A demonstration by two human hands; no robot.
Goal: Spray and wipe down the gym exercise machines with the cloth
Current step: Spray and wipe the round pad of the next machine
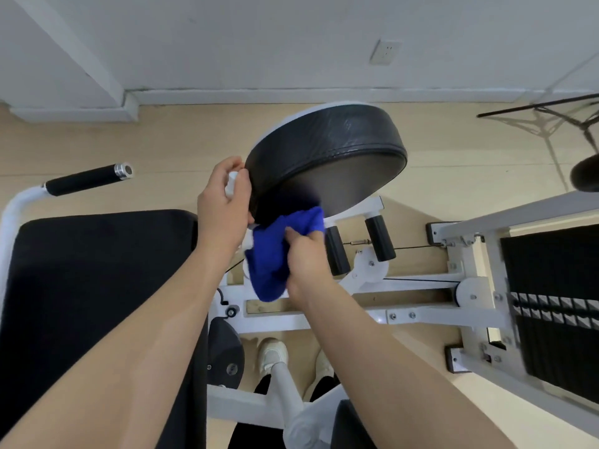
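On the far left lies a wide black padded seat [97,286] of the white gym machine, and a black foam handle with a silver cap [87,179] sticks out above it. Next comes the left hand [223,202]. Its grip is curled round a small white spray bottle [231,186], of which only the top peeks out, so I cannot tell which way the nozzle points. The hand sits right at the left edge of the round black leather pad [327,150].

The right hand [304,254] is just below and to the right of the left one. Its grip is closed on a bunched bright blue cloth [275,254]. The top of the cloth touches the low near edge of the round pad.

The pad is tilted, with its flat face turned down toward the hands. It lies up and to the right of the cloth. So I think the right hand is the nearer one for wiping, and it must push up and right across the face. Further right stand two short black rollers [379,238] and the dark weight stack [551,303].
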